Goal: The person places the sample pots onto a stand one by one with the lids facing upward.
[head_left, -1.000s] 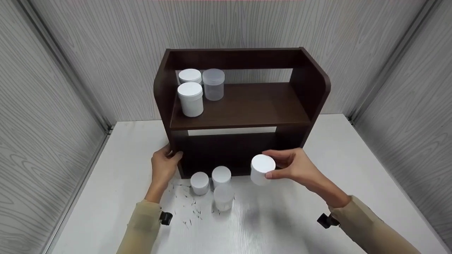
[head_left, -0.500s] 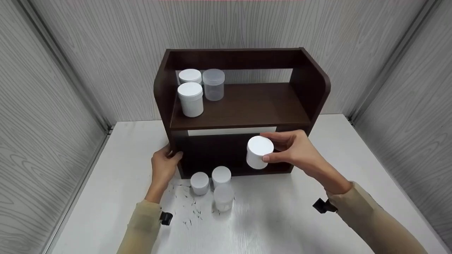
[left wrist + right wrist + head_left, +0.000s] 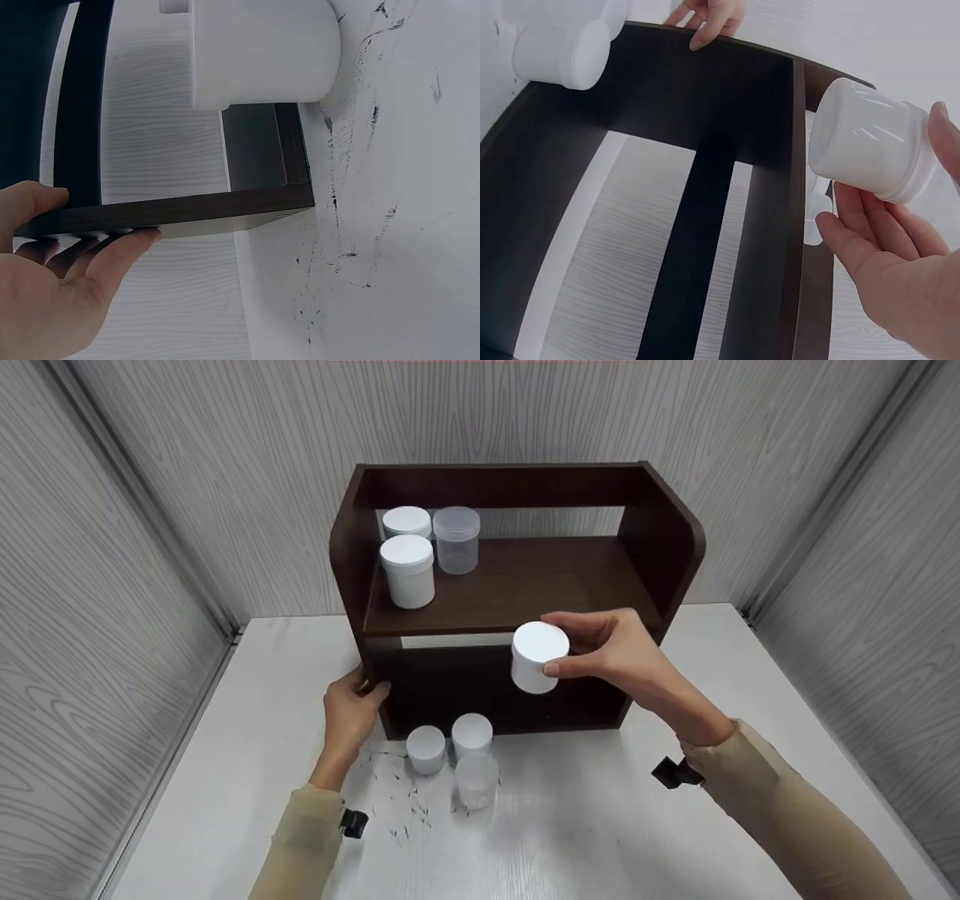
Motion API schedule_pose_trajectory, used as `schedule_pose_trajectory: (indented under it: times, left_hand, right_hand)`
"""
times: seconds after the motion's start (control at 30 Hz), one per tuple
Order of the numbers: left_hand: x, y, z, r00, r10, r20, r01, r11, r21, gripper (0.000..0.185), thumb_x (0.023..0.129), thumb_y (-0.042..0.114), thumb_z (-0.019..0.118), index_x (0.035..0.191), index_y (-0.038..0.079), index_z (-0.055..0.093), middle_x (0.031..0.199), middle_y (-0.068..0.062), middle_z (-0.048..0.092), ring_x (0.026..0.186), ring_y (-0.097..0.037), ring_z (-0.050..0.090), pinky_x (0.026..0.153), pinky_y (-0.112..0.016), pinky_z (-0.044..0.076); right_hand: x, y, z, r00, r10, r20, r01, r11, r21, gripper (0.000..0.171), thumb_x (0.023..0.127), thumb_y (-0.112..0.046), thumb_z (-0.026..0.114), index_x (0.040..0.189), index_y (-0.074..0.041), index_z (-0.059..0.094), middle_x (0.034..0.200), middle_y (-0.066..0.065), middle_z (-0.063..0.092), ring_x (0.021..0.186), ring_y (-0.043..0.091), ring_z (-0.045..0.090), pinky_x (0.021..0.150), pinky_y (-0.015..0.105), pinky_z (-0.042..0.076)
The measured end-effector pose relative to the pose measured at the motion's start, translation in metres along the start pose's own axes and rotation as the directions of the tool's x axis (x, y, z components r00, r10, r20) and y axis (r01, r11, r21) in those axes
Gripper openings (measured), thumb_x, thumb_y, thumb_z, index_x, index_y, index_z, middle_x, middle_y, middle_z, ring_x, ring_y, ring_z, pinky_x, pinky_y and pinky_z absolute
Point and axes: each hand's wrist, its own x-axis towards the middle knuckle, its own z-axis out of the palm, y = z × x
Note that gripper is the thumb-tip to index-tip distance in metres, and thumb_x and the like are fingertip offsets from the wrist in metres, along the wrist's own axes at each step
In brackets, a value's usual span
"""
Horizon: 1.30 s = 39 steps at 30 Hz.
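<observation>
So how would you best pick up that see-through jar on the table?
Grip the clear jar round its lid or upper wall, coming from above and the near side. It stands upright, two white jars crowd just behind it, and the near side is free.

You saw a dark wood-grain shelf (image 3: 517, 585) with a matt finish, a smooth white plastic jar (image 3: 535, 658), a frosted translucent plastic jar (image 3: 456, 540), and a scuffed white counter (image 3: 570, 825).

White lidded jar (image 3: 537, 657), tilted slightly, held before dark shelf's (image 3: 517, 585) front edge.
</observation>
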Motion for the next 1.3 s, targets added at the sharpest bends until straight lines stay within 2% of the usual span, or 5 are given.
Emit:
schedule_pose_trajectory:
  times: [0.3,0.67,0.9,1.3]
  left_hand:
    - [0.0,0.0,0.0,1.0,0.008,-0.006,-0.008,1.0,0.008,0.052,0.099,0.009,0.069,0.145,-0.01,0.055,0.141,-0.028,0.061,0.126,-0.041,0.064,0.1,-0.043,0.058]
    - [0.001,0.0,0.001,1.0,0.025,-0.003,-0.025,1.0,0.005,0.05,0.099,0.006,0.068,0.143,-0.012,0.055,0.139,-0.029,0.062,0.123,-0.039,0.066,0.099,-0.042,0.059]
    - [0.0,0.0,0.0,1.0,0.02,0.0,-0.02,1.0,0.006,0.052,0.099,0.007,0.069,0.145,-0.011,0.054,0.142,-0.029,0.06,0.127,-0.042,0.063,0.1,-0.042,0.058]
    - [0.001,-0.001,0.0,1.0,0.024,-0.006,-0.024,1.0,0.01,0.052,0.099,0.006,0.069,0.145,-0.012,0.054,0.142,-0.029,0.06,0.126,-0.042,0.063,0.099,-0.042,0.058]
  right_hand:
    - [0.019,-0.01,0.003,0.999,-0.032,-0.042,0.032,0.999,-0.017,0.059,0.073,0.001,0.093,0.129,0.001,0.073,0.118,0.014,0.077,0.106,0.027,0.075,0.091,0.034,0.062]
    - [0.042,-0.018,0.012,0.998,-0.037,-0.041,0.038,0.999,0.014,0.064,0.074,-0.003,0.096,0.133,0.0,0.071,0.12,0.014,0.076,0.11,0.029,0.074,0.092,0.037,0.062]
    - [0.06,-0.018,0.019,0.999,-0.026,-0.035,0.026,1.0,0.005,0.063,0.075,-0.005,0.095,0.133,-0.001,0.071,0.118,0.015,0.076,0.107,0.027,0.074,0.086,0.037,0.064]
    - [0.093,-0.016,0.029,0.998,-0.03,-0.056,0.031,0.999,0.02,0.059,0.075,-0.004,0.095,0.13,0.0,0.074,0.118,0.013,0.077,0.107,0.024,0.073,0.09,0.033,0.061]
